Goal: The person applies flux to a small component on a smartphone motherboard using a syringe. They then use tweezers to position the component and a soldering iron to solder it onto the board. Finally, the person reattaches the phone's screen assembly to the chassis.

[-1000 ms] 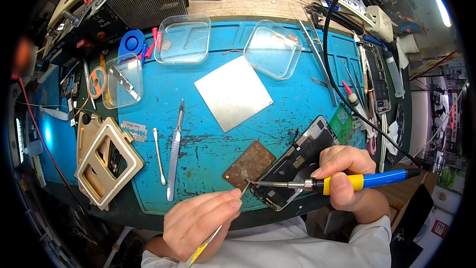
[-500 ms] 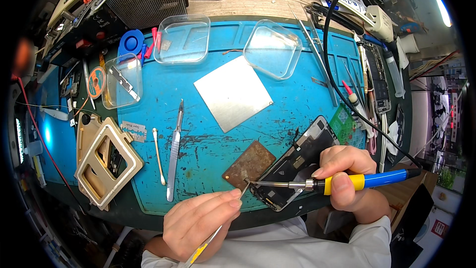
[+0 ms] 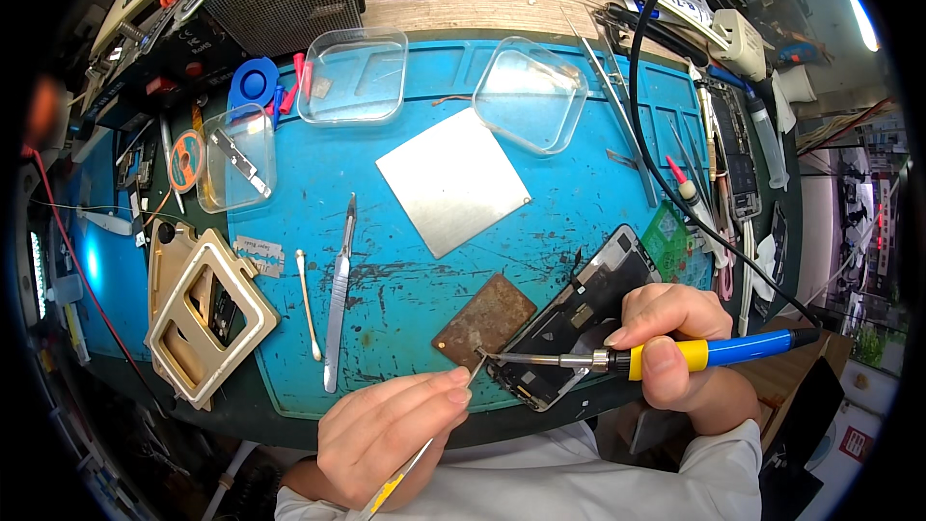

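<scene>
My right hand [image 3: 675, 338] is closed round the yellow grip of a soldering iron [image 3: 748, 349] with a blue handle. The iron's long tip points left over the lower end of a black phone screen assembly [image 3: 603, 289], which lies tilted on the mat. Fingers pinched, my left hand [image 3: 395, 429] holds slim metal tweezers [image 3: 397, 482] with yellow on their rear part. Tweezer points and iron tip meet beside the corner of a brown, worn metal plate [image 3: 487, 314] that touches the screen assembly. Whatever lies between the tips is too small to tell.
On the blue mat [image 3: 318, 318] lie a scalpel handle [image 3: 338, 318], a cotton swab [image 3: 308, 304], a razor blade [image 3: 260, 256] and a silver plate [image 3: 453, 183]. Clear plastic boxes [image 3: 352, 77] stand behind. A beige frame [image 3: 212, 318] sits left; a black cable [image 3: 634, 68] arcs on the right.
</scene>
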Demonstrator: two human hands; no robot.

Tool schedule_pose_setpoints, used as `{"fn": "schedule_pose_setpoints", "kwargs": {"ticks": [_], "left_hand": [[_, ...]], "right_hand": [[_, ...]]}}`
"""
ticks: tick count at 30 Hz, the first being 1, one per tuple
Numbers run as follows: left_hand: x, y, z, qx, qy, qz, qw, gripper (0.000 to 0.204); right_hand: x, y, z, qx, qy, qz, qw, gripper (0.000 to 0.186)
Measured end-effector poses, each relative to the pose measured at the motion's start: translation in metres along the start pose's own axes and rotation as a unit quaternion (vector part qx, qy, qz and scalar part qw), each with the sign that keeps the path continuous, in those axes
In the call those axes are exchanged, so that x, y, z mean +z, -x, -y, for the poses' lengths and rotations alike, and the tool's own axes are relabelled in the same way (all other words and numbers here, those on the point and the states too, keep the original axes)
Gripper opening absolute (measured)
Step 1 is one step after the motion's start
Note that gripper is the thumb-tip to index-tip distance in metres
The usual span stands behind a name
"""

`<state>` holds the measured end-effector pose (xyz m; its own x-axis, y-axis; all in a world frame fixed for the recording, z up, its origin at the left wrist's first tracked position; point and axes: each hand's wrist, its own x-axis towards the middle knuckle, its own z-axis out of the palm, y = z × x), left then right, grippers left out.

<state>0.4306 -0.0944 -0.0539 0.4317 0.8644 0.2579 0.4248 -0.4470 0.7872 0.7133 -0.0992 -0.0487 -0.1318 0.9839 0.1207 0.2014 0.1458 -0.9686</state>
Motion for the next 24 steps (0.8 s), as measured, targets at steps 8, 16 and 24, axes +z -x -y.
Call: {"fn": "schedule_pose_setpoints", "kwargs": {"ticks": [8,16,24], "left_hand": [[0.0009,0.0002,-0.0001,0.003,-0.001,-0.007,1.0,0.02],[0.0002,0.0014,0.0011,0.002,0.009,-0.01,1.0,0.019],[-0.0004,0.0011,0.001,0.003,0.008,-0.005,1.0,0.019]], "right_hand": [[-0.0002,0.0004,-0.0007,-0.002,-0.004,-0.003,1.0,0.016],[0.0008,0.0005,-0.001,-0.003,0.001,0.0,1.0,0.016],[0.0007,-0.001,0.0004,-0.001,0.004,0.003,1.0,0.016]]}}
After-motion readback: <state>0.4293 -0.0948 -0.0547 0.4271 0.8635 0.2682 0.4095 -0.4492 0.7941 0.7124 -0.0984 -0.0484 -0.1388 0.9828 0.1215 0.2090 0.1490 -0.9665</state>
